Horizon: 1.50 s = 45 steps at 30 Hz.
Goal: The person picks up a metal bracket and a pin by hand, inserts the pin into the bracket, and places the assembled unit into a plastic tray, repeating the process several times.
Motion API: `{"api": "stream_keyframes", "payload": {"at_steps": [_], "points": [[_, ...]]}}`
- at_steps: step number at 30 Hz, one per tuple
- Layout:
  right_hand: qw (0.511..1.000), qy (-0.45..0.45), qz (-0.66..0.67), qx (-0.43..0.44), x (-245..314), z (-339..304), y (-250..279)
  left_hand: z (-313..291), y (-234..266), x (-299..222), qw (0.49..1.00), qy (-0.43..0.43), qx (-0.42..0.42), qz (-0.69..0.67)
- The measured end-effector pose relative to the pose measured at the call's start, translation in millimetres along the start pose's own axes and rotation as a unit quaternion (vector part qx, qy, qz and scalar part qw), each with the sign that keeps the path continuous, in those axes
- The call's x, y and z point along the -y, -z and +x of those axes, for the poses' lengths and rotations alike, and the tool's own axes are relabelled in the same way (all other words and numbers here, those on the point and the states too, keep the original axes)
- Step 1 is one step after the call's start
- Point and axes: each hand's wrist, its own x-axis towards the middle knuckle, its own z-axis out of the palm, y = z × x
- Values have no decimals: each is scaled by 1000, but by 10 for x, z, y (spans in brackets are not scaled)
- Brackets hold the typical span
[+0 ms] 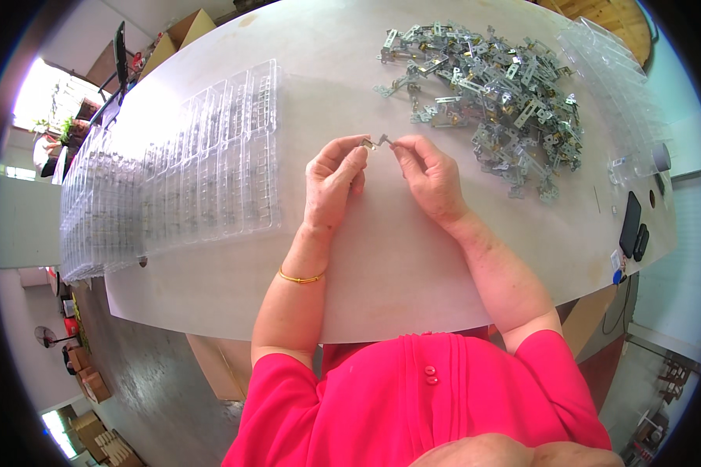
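Observation:
Over the middle of the table, a small metal bracket (379, 141) spans the gap between my two hands. My left hand (334, 177) pinches its left end between thumb and fingertips. At the other end, the thumb and forefinger of my right hand (430, 175) close on a narrow tip of the metal. Whether this is one piece or two joined pieces I cannot tell. Beyond my right hand lies a large heap of similar metal brackets (506, 93), silvery with some brass-coloured bits.
Stacked clear plastic trays (210, 156) with small parts in them stand on the table (397, 288) at the left. More clear trays (611, 70) lie at the far right. Near the right edge are a clear bottle (635, 165) and a black phone-like object (631, 224).

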Motion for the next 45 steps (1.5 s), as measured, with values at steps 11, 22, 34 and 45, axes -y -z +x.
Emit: {"api": "stream_keyframes", "payload": {"at_steps": [11, 22, 34, 45], "points": [[983, -99, 126, 91, 18, 10, 50, -30, -13, 12, 989, -1, 42, 142], [909, -225, 303, 174, 15, 175, 243, -13, 23, -21, 993, 21, 68, 97], [936, -146, 310, 85, -47, 96, 196, -49, -26, -77, 990, 85, 94, 60], [986, 80, 108, 100, 29, 8, 169, 0, 56, -110, 990, 115, 81, -15]]}}
